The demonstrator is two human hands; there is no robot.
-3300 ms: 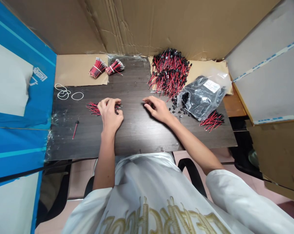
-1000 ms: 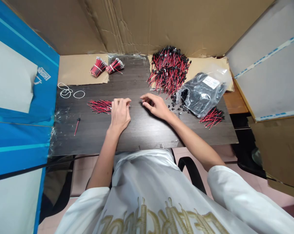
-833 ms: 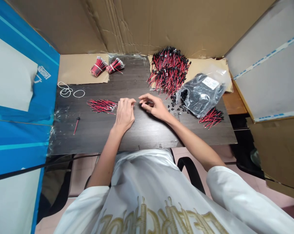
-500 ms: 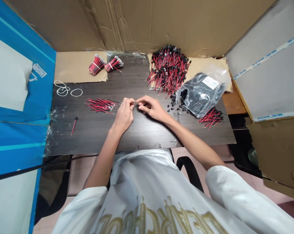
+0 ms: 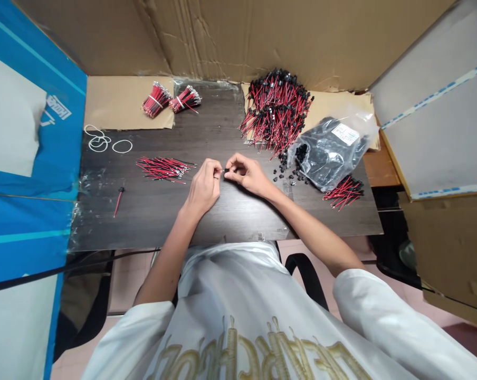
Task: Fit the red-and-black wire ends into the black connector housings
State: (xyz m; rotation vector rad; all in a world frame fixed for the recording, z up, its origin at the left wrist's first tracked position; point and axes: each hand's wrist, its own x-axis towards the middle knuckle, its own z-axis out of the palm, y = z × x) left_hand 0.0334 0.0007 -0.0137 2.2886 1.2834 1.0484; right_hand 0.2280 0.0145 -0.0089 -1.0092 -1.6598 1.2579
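Above the middle of the table, my left hand point(image 5: 205, 182) is closed in a pinch; a thin wire, mostly hidden by the fingers, shows only as a small pale tip. Facing it, my right hand point(image 5: 247, 173) pinches a small black connector housing point(image 5: 226, 170) between thumb and forefinger. The fingertips of both hands almost meet there. Left of my left hand lies a loose pile of red and black wires point(image 5: 161, 168) with silvery ends. To the right of my right hand, several black connector housings point(image 5: 292, 178) are scattered by a clear plastic bag point(image 5: 329, 158).
A large heap of wires with black connectors point(image 5: 276, 108) lies at the back. Two banded wire bundles point(image 5: 156, 100) sit back left, near white rubber bands point(image 5: 122, 146). One connector-ended wire point(image 5: 118, 202) lies at left; a smaller wire pile point(image 5: 345, 192) at right. Cardboard point(image 5: 230, 39) walls the back.
My hands have drawn slightly closer to each other, and the black housing in my right fingers shows more plainly. The view has shifted a little; the piles look unchanged.
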